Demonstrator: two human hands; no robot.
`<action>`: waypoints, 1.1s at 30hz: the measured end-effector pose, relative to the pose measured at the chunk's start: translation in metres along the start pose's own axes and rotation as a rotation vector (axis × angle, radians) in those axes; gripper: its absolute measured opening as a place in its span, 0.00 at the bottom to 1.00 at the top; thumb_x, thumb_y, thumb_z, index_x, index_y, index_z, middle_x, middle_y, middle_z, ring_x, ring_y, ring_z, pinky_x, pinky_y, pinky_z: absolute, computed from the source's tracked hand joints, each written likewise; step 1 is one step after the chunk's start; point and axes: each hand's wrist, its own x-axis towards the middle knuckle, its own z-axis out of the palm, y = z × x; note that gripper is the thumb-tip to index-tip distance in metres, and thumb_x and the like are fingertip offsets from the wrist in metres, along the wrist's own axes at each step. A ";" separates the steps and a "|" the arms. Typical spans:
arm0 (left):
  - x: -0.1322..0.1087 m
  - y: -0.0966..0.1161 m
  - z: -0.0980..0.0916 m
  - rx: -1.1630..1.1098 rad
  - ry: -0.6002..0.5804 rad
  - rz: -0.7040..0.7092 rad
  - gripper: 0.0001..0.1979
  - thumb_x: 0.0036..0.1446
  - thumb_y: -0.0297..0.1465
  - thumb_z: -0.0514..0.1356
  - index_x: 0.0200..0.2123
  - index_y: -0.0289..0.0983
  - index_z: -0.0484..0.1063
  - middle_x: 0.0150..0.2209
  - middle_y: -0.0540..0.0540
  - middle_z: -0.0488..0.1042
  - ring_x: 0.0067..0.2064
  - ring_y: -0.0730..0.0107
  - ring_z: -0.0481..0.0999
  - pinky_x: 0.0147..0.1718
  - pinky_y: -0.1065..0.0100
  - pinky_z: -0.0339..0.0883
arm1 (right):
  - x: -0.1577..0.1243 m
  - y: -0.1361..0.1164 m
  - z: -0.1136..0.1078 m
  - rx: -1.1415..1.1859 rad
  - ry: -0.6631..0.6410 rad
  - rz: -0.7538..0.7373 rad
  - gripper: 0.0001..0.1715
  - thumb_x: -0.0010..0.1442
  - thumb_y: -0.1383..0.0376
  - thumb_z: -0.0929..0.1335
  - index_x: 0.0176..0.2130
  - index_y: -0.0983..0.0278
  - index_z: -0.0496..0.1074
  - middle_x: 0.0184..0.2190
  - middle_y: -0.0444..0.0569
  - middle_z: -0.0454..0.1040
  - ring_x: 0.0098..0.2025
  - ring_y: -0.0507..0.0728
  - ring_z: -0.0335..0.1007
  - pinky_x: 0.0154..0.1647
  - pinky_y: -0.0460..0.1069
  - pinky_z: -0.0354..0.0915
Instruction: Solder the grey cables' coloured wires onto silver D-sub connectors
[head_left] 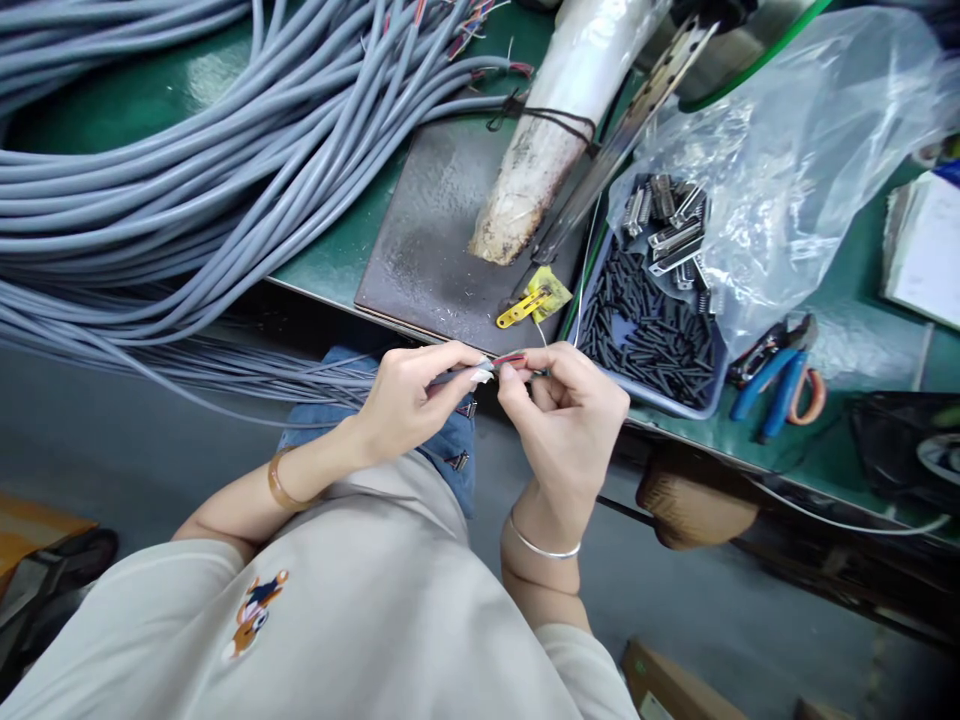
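Between finger and thumb, my left hand [409, 400] pinches a grey cable [450, 376] close to its stripped end. My right hand [566, 415] is closed on the thin inner wires [512, 359] coming out of that end; a red and a dark one show. Both hands meet just in front of the bench edge, above my lap. Some of the wires are hidden behind the right fingers. On the dark board [420, 240] beyond the hands lies a yellow strip [523, 307] with a yellow-green pad [552, 294] beside it.
Thick bundles of grey cable [187, 190] cover the bench's left. A wrapped white block [555, 130] leans over the board. Right of it, a blue tray [701, 405] holds black sleeves [645, 340] and metal connectors [671, 225], near a plastic bag [810, 170] and blue-handled cutters [784, 390].
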 end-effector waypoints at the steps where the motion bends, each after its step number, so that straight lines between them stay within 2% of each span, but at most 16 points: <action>1: -0.001 0.000 0.001 -0.037 0.000 -0.030 0.09 0.65 0.34 0.63 0.37 0.33 0.79 0.31 0.46 0.81 0.30 0.75 0.76 0.32 0.74 0.68 | 0.000 0.000 0.001 0.036 -0.003 0.031 0.04 0.58 0.69 0.70 0.30 0.64 0.74 0.25 0.38 0.66 0.19 0.43 0.47 0.21 0.45 0.47; 5: 0.002 0.005 0.002 -0.297 -0.044 -0.191 0.17 0.64 0.44 0.64 0.36 0.34 0.75 0.25 0.49 0.76 0.25 0.77 0.73 0.27 0.74 0.68 | 0.000 0.002 0.005 0.174 -0.034 0.166 0.05 0.57 0.66 0.70 0.30 0.64 0.75 0.23 0.38 0.64 0.18 0.43 0.43 0.19 0.44 0.40; 9: 0.006 0.008 0.000 -0.390 -0.056 -0.215 0.17 0.62 0.44 0.66 0.35 0.34 0.73 0.24 0.50 0.75 0.24 0.77 0.72 0.27 0.74 0.69 | 0.001 0.006 0.007 0.232 -0.042 0.191 0.05 0.57 0.65 0.70 0.30 0.64 0.75 0.22 0.38 0.63 0.19 0.44 0.46 0.19 0.44 0.42; 12: 0.006 0.007 0.000 -0.380 -0.039 -0.207 0.16 0.63 0.42 0.65 0.35 0.34 0.74 0.25 0.50 0.76 0.25 0.77 0.73 0.28 0.74 0.70 | -0.003 0.008 0.009 0.204 -0.004 0.101 0.04 0.59 0.66 0.71 0.31 0.63 0.76 0.26 0.39 0.67 0.20 0.44 0.47 0.20 0.45 0.45; 16: 0.004 0.004 0.001 -0.317 -0.006 -0.183 0.14 0.62 0.40 0.66 0.37 0.34 0.76 0.29 0.47 0.80 0.29 0.75 0.77 0.30 0.74 0.72 | -0.006 0.007 0.010 0.094 0.115 -0.023 0.03 0.61 0.65 0.72 0.35 0.62 0.78 0.29 0.41 0.71 0.20 0.44 0.48 0.20 0.46 0.48; 23: 0.004 0.001 0.000 -0.230 -0.030 -0.102 0.10 0.65 0.34 0.64 0.38 0.33 0.80 0.32 0.46 0.82 0.32 0.74 0.79 0.32 0.75 0.72 | -0.001 0.007 0.006 0.224 0.026 0.127 0.04 0.59 0.64 0.72 0.33 0.63 0.77 0.28 0.41 0.71 0.19 0.43 0.47 0.18 0.45 0.43; 33: 0.004 0.003 -0.001 -0.170 -0.043 -0.113 0.11 0.64 0.36 0.63 0.37 0.33 0.81 0.32 0.45 0.82 0.31 0.73 0.78 0.32 0.74 0.73 | 0.002 0.010 -0.003 0.198 -0.031 0.140 0.06 0.58 0.63 0.73 0.31 0.64 0.77 0.26 0.40 0.70 0.19 0.43 0.46 0.18 0.44 0.41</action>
